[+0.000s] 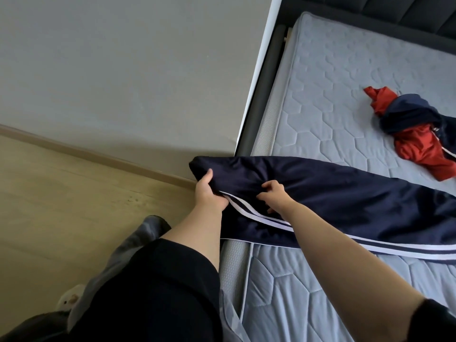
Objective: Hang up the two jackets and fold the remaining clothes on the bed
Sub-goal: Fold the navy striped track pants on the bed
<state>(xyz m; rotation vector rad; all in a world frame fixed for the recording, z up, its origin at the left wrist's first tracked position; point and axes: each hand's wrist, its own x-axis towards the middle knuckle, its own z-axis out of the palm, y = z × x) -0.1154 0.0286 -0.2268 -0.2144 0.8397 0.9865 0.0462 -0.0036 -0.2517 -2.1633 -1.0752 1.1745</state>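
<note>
At the bed's edge, both hands' fingers (267,187) pinch the navy garment (345,193) lying under them

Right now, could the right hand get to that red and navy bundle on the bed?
Probably not yet: the right hand is pinching the navy trousers, and the red and navy bundle lies apart, farther up the mattress.

no readable text, label, brand, number or sign shows on anything in view.

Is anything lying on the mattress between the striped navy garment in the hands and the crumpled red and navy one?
Nothing visible. Both hands grip the navy garment; only bare mattress separates it from the red and navy garment.
</note>
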